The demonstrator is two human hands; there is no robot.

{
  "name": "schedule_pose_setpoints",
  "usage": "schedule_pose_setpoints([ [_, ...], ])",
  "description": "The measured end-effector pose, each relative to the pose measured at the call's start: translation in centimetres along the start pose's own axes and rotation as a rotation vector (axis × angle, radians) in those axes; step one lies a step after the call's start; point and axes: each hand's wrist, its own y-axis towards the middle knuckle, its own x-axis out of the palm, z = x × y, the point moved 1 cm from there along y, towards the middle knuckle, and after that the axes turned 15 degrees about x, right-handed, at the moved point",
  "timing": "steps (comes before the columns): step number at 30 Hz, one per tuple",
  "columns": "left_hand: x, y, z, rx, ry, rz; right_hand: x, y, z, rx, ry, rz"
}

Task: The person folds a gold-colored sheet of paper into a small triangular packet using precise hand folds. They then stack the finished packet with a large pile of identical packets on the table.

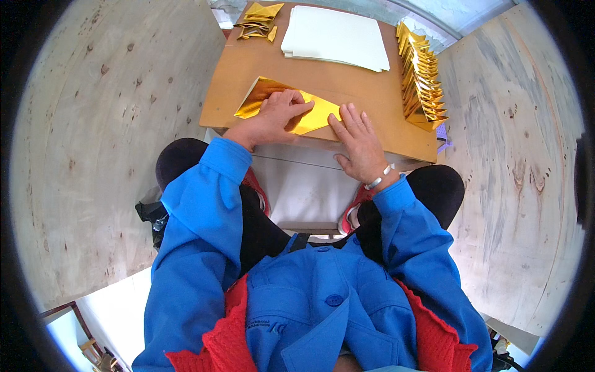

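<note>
A folded sheet of shiny gold foil paper [320, 116] lies at a slant near the front edge of the small brown table [334, 86]. Its left end opens out, showing a pale edge, while the right end narrows. My left hand [281, 111] holds the paper down near its middle with curled fingers; the thumb points right, and the palm hides part of the sheet. My right hand [358, 139] lies palm down with fingers spread, its index fingertip touching the paper's right end. A silver bracelet [380, 177] circles the right wrist.
A stack of white paper [335, 37] lies at the table's back. Folded gold foil pieces [258, 21] are piled at the back left. Along the right edge stands a long row of nested gold foil pieces [420, 79]. Wooden boards [116, 139] flank the table on both sides.
</note>
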Motion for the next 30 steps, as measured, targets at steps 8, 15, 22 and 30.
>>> schedule_pose_setpoints([
  [8, -0.6, -0.1, 0.5, -0.01, -0.059, -0.034, -0.1, -0.1, 0.0, 0.004, 0.02, -0.008],
  [15, -0.1, -0.4, 0.5, 0.035, -0.009, 0.085, 0.1, 0.2, 0.2, 0.004, 0.048, 0.031],
  [22, 2.0, 1.2, 0.4, 0.161, -0.082, 0.26, -0.9, 0.9, 1.3, -0.002, 0.178, 0.167],
  [30, 3.7, 2.0, 0.8, 0.147, -0.059, 0.344, -0.1, 0.5, 0.0, -0.149, 0.14, 0.007],
])
